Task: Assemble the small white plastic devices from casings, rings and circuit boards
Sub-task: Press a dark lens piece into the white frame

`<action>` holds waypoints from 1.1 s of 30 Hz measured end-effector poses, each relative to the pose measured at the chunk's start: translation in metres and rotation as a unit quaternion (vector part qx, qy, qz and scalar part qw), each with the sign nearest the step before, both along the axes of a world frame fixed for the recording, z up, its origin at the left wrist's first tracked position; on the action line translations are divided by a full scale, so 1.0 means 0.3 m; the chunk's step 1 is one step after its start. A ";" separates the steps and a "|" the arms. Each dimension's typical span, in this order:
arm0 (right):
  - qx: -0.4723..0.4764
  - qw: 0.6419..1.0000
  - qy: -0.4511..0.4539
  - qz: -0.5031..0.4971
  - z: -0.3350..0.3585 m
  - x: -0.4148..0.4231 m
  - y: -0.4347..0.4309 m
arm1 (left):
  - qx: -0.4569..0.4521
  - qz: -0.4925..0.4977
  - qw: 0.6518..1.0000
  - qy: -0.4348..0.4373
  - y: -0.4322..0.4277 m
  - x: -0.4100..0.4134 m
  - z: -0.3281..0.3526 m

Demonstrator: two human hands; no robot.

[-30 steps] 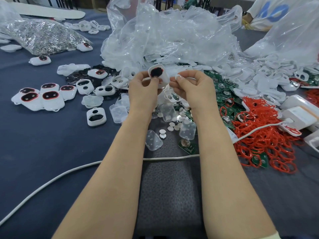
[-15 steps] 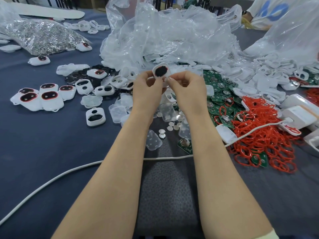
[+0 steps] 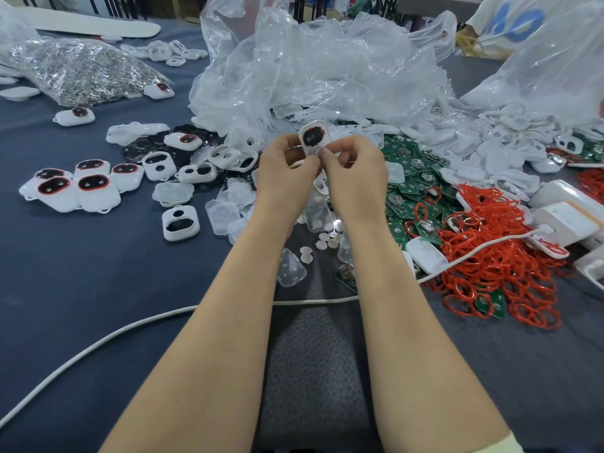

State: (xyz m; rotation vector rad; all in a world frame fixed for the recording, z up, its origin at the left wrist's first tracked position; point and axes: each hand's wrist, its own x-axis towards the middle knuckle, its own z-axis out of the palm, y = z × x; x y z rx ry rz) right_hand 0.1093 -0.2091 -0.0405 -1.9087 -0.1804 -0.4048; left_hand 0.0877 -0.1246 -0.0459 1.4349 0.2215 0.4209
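A small white casing [image 3: 314,137] with a dark oval window is held upright above the table's middle. My left hand [image 3: 285,171] grips its lower left side. My right hand [image 3: 354,168] pinches its lower right edge, fingertips touching the left hand's. Green circuit boards [image 3: 411,178] lie in a heap just right of my hands. Red rings [image 3: 496,256] are piled further right. Empty white casings [image 3: 180,223] lie to the left, and several finished devices with red-rimmed windows [image 3: 81,188] sit in a cluster at far left.
Crumpled clear plastic bags [image 3: 320,70] rise behind my hands. A bag of small metal parts [image 3: 78,70] lies at the back left. A white cable [image 3: 98,341] crosses the dark blue table [image 3: 81,289] under my forearms. White boxes [image 3: 568,217] stand at the right edge. Another person's sleeve [image 3: 510,24] shows at top right.
My right hand has closed in from the right until it meets the left hand on the casing. The casing has shifted slightly right and upward.
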 end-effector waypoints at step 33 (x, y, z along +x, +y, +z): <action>0.043 0.990 0.118 0.066 0.017 -0.003 -0.012 | 0.054 0.027 0.998 0.002 0.014 -0.013 0.008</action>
